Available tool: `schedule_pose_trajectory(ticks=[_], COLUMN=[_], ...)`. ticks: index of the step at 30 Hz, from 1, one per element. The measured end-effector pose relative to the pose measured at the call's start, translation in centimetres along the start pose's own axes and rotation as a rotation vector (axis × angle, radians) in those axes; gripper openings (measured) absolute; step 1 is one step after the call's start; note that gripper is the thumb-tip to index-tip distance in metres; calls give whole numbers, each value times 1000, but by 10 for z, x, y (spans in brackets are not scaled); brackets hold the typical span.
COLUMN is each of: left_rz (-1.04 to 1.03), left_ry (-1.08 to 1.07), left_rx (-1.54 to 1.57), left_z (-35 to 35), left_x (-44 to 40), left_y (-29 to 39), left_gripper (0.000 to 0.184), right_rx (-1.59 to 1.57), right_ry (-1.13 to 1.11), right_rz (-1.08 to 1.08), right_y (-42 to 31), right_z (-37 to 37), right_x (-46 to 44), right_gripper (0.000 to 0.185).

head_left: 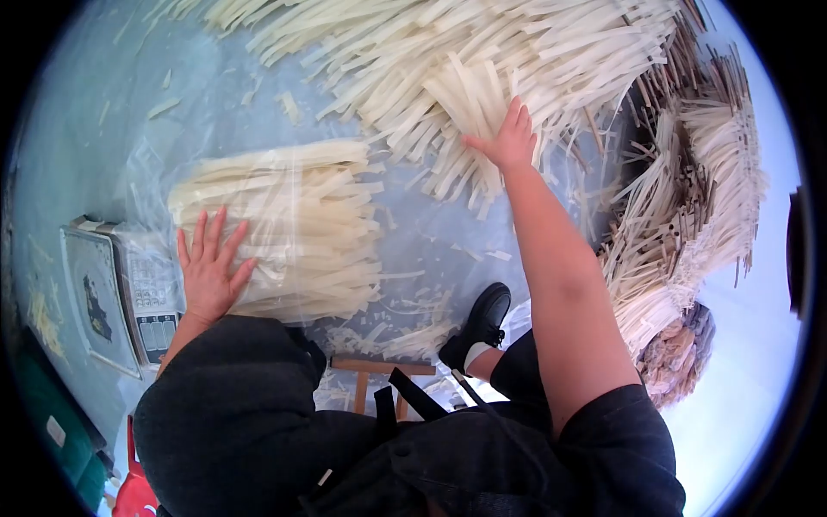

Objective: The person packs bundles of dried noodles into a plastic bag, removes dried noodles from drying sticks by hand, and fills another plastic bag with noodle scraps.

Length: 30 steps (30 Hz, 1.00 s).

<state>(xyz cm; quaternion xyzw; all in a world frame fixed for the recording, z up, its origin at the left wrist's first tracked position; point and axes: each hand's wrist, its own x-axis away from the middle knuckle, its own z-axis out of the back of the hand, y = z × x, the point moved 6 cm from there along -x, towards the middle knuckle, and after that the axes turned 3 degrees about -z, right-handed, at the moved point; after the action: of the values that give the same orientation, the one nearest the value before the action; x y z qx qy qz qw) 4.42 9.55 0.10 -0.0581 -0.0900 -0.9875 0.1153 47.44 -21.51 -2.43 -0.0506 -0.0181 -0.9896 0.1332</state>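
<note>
My left hand [212, 267] lies flat with spread fingers on the left end of a bundle of pale flat strips [319, 233], which is wrapped in clear plastic. The right ends of these strips stick out of the wrap. Farther up and to the right, my right hand [510, 142] reaches over a large loose pile of similar strips [405, 77]. Its fingers are apart, and it is at or just above the pile's lower edge; contact cannot be made out.
A scale [108, 293] with a keypad stands at the left. More strips with brown sticks [689, 215] are heaped along the right. Below are a small wooden stool [383, 367], a black shoe [485, 323] and a red object [135, 493]. Scraps litter the plastic sheet.
</note>
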Motion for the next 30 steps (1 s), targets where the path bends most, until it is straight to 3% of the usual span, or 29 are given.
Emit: schedule_pose_trajectory(ticks=[2, 5, 7, 8, 10, 11, 13, 17, 19, 21, 23, 26, 28, 30], left_rz=[0, -5, -3, 0, -6, -6, -8, 25, -19, -99, -81, -103, -75, -53], left_ry=[-5, 6, 8, 6, 20, 19, 3, -6, 94, 130, -52, -126, -107, -92], left_rx=[-1, -4, -4, -4, -1, 0, 16, 68, 176, 398, 438, 354, 364, 374], left_z=[0, -1, -1, 0, 1, 1, 3, 16, 32, 26, 22, 0, -7, -8], left_x=[0, -1, -1, -1, 0, 0, -1, -7, -16, -24, -38, -49, -50, -53], left_y=[0, 0, 0, -1, 0, 0, 0, 8, 20, 34, 53, 67, 66, 62], left_gripper=[59, 59, 58, 58, 58, 58, 58, 56, 50, 44, 42, 41, 38, 36], right_rx=[-21, 18, -22, -21, -17, -17, -89, -345, -615, -630, -634, -711, -507, -509], right_ry=[-32, -124, -19, -22, -285, -285, -185, -195, -115, -138, -143, -192, -304, -327], right_rz=[-33, -60, -45, -42, -156, -156, -156, -199, -74, -50, -30, 102, 178, 210], right_y=[-2, -12, -13, -15, -12, -10, -3, 4, 4, -10, -26, -63, -91, -106], right_z=[-1, -7, -9, -10, -27, -34, -44, -31, -22, -6, 15, 43, 56, 55], right_x=[-1, 14, 27, 34, 54, 63, 80, 106, 121, 138, 153, 176, 187, 192], right_gripper=[131, 121, 94, 94, 60, 60, 36, 31, 30, 29, 28, 26, 26, 27])
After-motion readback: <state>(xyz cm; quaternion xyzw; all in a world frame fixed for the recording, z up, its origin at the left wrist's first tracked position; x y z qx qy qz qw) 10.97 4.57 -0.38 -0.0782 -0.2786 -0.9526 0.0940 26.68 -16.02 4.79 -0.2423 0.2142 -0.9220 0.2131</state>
